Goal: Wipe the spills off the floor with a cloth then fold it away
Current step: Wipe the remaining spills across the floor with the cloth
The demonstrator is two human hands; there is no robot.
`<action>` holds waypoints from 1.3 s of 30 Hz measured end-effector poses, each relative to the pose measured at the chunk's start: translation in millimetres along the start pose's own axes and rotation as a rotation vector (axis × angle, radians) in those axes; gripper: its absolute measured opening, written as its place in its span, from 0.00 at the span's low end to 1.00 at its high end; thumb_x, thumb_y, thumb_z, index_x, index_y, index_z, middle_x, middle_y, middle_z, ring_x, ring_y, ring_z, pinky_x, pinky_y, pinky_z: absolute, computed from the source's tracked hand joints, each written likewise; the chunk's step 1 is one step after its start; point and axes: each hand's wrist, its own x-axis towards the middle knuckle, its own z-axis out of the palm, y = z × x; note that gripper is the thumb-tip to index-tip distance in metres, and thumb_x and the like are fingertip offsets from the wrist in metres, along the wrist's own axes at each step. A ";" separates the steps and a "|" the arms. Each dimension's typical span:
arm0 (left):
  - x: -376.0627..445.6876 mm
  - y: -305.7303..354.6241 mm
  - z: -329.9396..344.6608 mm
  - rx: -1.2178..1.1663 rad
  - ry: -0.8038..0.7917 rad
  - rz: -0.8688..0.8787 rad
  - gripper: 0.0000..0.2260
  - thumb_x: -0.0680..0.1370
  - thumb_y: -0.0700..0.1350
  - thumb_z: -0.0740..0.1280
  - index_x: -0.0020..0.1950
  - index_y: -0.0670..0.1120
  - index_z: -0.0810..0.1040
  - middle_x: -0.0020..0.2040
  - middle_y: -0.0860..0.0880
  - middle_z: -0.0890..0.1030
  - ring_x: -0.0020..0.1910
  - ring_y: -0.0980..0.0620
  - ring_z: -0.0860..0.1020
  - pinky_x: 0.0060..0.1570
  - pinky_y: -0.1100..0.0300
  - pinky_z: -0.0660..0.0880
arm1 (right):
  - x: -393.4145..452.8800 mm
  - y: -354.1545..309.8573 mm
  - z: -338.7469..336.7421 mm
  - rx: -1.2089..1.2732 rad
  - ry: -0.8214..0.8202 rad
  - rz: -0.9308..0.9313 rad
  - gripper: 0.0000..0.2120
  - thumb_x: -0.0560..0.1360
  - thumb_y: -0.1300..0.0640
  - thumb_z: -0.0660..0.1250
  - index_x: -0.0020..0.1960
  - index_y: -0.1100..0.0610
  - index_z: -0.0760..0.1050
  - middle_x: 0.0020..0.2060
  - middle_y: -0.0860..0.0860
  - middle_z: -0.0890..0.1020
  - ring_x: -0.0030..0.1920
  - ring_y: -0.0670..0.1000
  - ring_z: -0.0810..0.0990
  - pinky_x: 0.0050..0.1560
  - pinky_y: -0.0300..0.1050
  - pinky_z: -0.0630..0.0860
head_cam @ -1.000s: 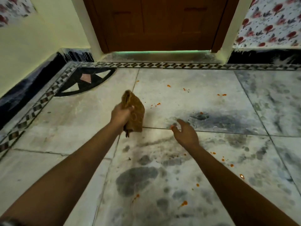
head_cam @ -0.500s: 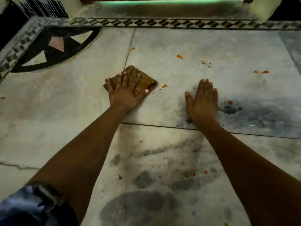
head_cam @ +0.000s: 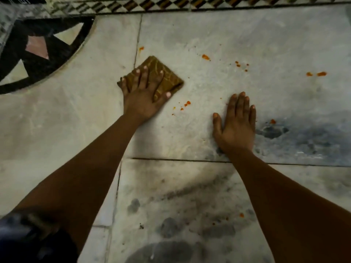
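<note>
Both hands flat: left hand [head_cam: 141, 95] presses cloth [head_cam: 163, 77], right hand [head_cam: 236, 126] on floor [head_cam: 266, 35].

The cloth [head_cam: 161, 80] is golden brown with a paler, looping line pattern. The floor [head_cam: 266, 35] is pale grey-white marble, mottled with dark grey smudges. The spills [head_cam: 206, 57] are small orange-red spots and flecks. A corner inlay [head_cam: 38, 59] is black with pink and cream triangles. The border strip [head_cam: 171, 4] carries a chequered diamond pattern in black, white and brown.
</note>
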 end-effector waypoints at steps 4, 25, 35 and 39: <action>-0.8 -14.4 1.1 -0.020 0.054 -0.043 0.30 0.76 0.68 0.50 0.76 0.62 0.51 0.79 0.48 0.49 0.77 0.46 0.46 0.72 0.39 0.39 | 0.1 0.0 1.4 0.006 0.004 -0.001 0.38 0.74 0.39 0.39 0.76 0.63 0.47 0.76 0.62 0.51 0.76 0.58 0.49 0.74 0.50 0.39; 126.1 -17.4 -29.8 -0.085 -0.096 -0.219 0.34 0.76 0.69 0.49 0.77 0.57 0.44 0.79 0.48 0.42 0.77 0.43 0.43 0.72 0.37 0.37 | 2.2 1.0 8.3 0.000 0.075 0.003 0.36 0.76 0.41 0.45 0.76 0.63 0.53 0.74 0.63 0.56 0.75 0.60 0.54 0.73 0.51 0.44; 85.8 -36.0 -21.4 -0.039 -0.046 -0.010 0.34 0.71 0.70 0.49 0.76 0.62 0.48 0.79 0.51 0.45 0.77 0.47 0.44 0.72 0.40 0.37 | 1.8 0.9 7.3 0.004 0.087 0.013 0.35 0.76 0.42 0.47 0.75 0.64 0.56 0.74 0.64 0.59 0.74 0.61 0.57 0.73 0.51 0.46; 153.3 -19.9 -27.9 -0.094 -0.074 -0.217 0.37 0.74 0.71 0.48 0.77 0.57 0.42 0.79 0.48 0.41 0.77 0.43 0.42 0.71 0.36 0.36 | 2.4 0.5 7.9 -0.003 0.105 0.020 0.34 0.76 0.42 0.49 0.74 0.64 0.57 0.73 0.64 0.60 0.74 0.61 0.58 0.73 0.52 0.48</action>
